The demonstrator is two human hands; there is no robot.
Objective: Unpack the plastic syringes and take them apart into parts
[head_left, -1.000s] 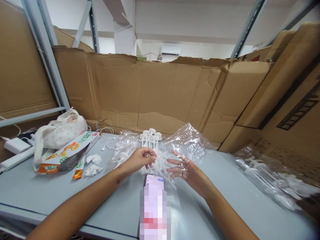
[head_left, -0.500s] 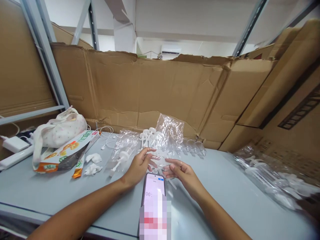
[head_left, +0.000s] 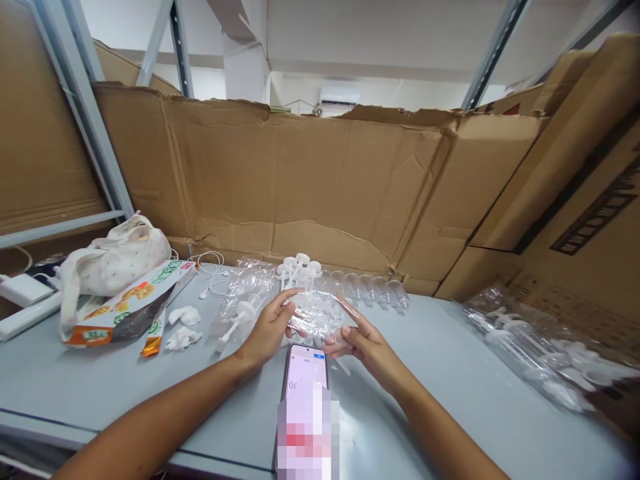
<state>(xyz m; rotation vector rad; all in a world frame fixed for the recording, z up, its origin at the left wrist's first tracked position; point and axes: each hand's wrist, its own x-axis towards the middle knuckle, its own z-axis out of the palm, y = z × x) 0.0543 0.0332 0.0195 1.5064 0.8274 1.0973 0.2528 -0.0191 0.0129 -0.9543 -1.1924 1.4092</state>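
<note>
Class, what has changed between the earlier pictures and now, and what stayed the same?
The clear bag, earlier spread out beyond the right hand, has come left and lower, now held between it and the left hand. The right hand has shifted slightly left. The clear cylinders at the back now show. The phone and snack box stayed put.

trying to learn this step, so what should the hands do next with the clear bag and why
Probably ease the edges of the clear bag apart to open it: the left hand and right hand hold it at opposite sides, and no open mouth is plain to see. White round-headed pieces show just beyond it.
</note>
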